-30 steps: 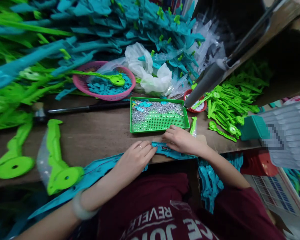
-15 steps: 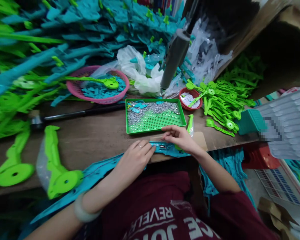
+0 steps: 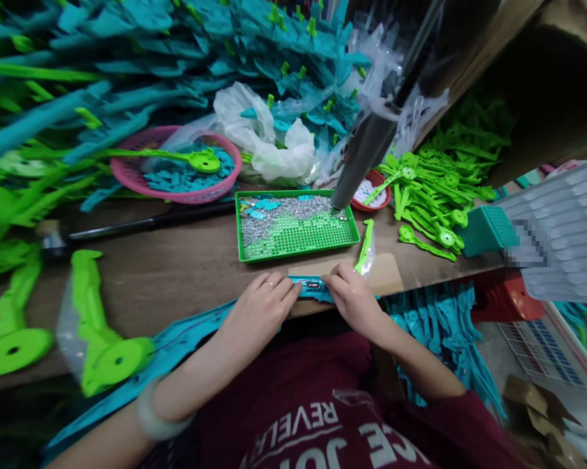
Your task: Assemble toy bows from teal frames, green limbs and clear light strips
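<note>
Both hands (left point(image 3: 261, 309), right point(image 3: 352, 296)) pinching long teal plastic strip point(image 3: 309, 288) at desk point(image 3: 186, 267) edge, mid-fitting small metal clip point(image 3: 313, 284); next needs steady press.

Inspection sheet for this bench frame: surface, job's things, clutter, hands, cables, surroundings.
Surface: brown wooden bench, crowded.
Job's things: long teal plastic piece across the front edge, small metal part on it; green tray with small silver parts.
Clutter: pink basket, red bowl, green plastic pieces, white bags.
Hands: left hand and right hand both press the teal piece.
Cables: nothing seen.
Surroundings: teal heap behind.
</note>
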`<state>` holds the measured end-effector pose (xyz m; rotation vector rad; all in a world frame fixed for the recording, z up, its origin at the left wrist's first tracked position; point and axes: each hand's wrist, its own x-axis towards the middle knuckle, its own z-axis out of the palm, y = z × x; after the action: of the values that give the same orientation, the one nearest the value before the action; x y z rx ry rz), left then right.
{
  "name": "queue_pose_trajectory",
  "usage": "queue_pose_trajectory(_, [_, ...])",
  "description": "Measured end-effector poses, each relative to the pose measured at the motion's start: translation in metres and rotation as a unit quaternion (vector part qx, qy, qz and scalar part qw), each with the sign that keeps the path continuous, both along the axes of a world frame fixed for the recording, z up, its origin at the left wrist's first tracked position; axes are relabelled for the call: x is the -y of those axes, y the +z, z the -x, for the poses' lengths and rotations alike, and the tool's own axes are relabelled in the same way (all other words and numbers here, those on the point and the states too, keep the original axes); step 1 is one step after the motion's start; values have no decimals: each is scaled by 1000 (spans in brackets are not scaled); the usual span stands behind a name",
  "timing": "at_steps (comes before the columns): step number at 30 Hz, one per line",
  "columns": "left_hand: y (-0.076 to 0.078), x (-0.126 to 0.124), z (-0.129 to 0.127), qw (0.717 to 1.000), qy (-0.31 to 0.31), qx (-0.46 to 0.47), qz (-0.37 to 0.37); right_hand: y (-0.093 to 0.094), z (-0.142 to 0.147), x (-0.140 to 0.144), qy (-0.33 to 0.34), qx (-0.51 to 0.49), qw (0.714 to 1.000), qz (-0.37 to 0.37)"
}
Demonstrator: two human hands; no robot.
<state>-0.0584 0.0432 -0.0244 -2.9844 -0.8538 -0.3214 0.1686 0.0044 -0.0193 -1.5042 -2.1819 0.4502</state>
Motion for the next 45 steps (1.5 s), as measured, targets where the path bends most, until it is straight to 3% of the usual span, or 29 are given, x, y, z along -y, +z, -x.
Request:
queue_pose_trajectory(4, [5,2,-4,999,11,-49,4,12,7,-18,-2,-151,987,56])
queue_pose_trajectory(7, [7,1,-7,998,13,-66,10,21,8,-33,4,-195,974,119])
queue_pose_trajectory(10, [7,0,-9,997,13,-75,21,25,5,-34,13,-154,978,137])
queue_pose_trajectory(14, [10,-2,-12,995,21,-86,34,19,1,-15,23,16,998,53])
queue_pose_trajectory(18, [15,-10,-14,993,6,-99,57,14,6,2,61,141,988,-25])
queue_pose_trajectory(23, [18,-20,-14,990,-14,-121,74,16,21,-10,111,233,965,-48])
queue_pose_trajectory(33, [-3,-10,0,998,-53,-34,3,12,26,-24,52,240,966,76])
queue_pose_trajectory(39, [1,-11,-1,998,-62,-17,26,24,23,-36,33,223,964,144])
queue_pose_trajectory(42, [4,-13,-6,997,-60,-13,37,27,11,-35,58,216,966,127])
queue_pose_trajectory(45, [4,-13,-9,998,-52,-2,48,24,-1,-24,51,210,974,64])
